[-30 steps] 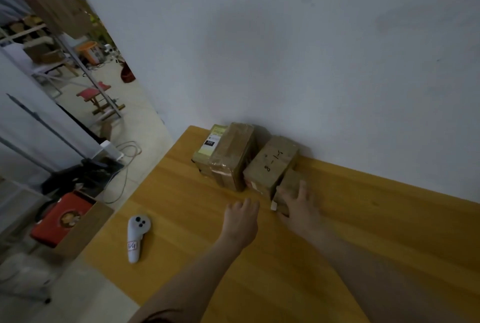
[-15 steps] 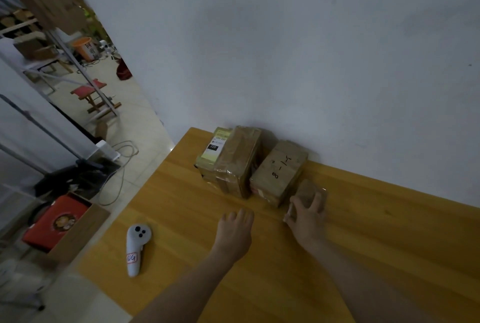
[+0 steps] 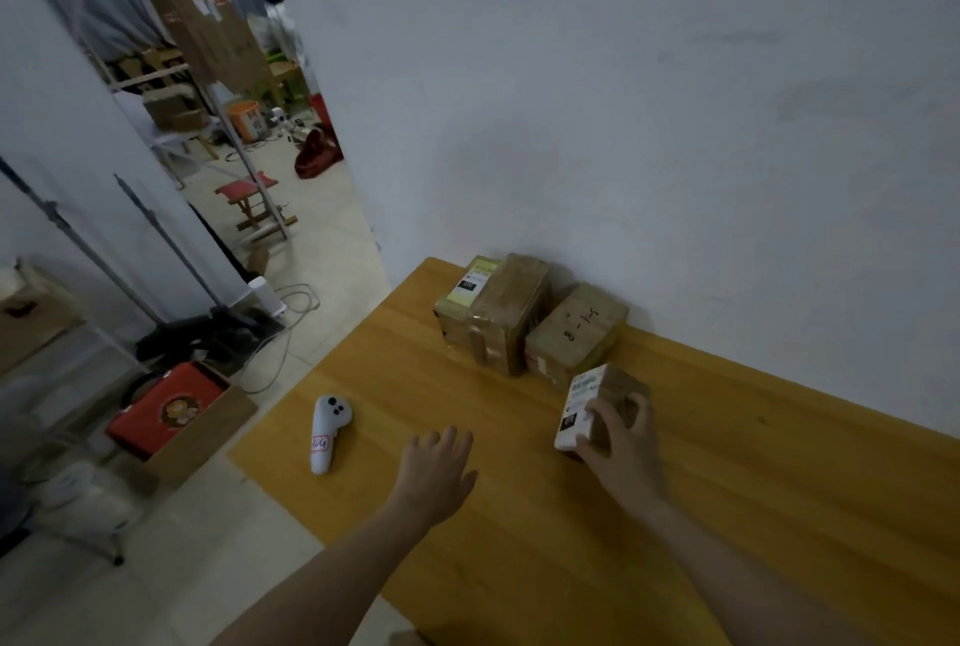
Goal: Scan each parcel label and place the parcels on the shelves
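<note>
Three cardboard parcels sit at the far left corner of the wooden table (image 3: 727,515), against the white wall. The largest taped parcel (image 3: 493,310) carries a yellow and white label. Right of it is a medium parcel (image 3: 574,333) with handwriting on top. My right hand (image 3: 621,443) grips the small parcel (image 3: 597,398), lifted and tilted, its white label facing left. My left hand (image 3: 439,471) hovers flat over the table with fingers apart, holding nothing. A white handheld scanner (image 3: 328,432) lies near the table's left edge, left of my left hand.
Beyond the table's left edge is tiled floor with a red-lidded cardboard box (image 3: 171,417), cables and metal rack poles (image 3: 156,235). A red stool (image 3: 252,204) and tall cardboard sheets stand further back. The wall runs close behind the parcels.
My right hand closed on the small parcel, pulled it away from the medium parcel and tipped it up so its label shows. My left hand drew back slightly toward me.
</note>
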Demonstrator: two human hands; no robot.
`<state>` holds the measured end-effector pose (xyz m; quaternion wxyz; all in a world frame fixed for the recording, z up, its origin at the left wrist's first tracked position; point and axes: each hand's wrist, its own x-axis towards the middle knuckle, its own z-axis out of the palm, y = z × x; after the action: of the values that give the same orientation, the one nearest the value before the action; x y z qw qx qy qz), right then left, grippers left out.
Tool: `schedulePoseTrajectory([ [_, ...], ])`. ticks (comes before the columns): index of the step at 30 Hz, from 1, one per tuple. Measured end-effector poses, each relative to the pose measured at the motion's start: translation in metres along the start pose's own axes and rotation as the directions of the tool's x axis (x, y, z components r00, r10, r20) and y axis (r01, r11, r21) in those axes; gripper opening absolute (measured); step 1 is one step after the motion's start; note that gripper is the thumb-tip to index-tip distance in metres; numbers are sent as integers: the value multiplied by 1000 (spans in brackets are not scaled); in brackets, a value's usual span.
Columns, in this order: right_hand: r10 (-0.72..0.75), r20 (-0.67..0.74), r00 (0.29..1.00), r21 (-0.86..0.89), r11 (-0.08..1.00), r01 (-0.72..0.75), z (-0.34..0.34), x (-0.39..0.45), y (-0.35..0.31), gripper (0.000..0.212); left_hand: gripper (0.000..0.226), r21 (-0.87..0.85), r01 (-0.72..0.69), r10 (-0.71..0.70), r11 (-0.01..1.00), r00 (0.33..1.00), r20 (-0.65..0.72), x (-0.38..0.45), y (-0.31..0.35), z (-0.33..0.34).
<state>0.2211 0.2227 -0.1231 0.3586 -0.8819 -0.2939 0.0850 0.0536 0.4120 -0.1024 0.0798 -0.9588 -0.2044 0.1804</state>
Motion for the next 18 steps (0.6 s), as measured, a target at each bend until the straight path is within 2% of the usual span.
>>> schedulePoseTrajectory([
  [6,-114,5,993,245,963,109,-24,-86,-25,34,63,-127,112,-122,986,989,-77,-97,37,-7],
  [9,-112,22,993,322,942,99,-44,-145,-31,32,61,-242,108,-151,964,974,-169,-147,75,-17],
  [12,-117,2,993,377,920,107,-75,-204,-32,30,62,-356,68,-152,932,965,-212,-190,116,-27],
  [18,-72,-55,996,546,833,91,-139,-297,-8,33,65,-561,-122,-43,819,962,-270,-247,198,-46],
])
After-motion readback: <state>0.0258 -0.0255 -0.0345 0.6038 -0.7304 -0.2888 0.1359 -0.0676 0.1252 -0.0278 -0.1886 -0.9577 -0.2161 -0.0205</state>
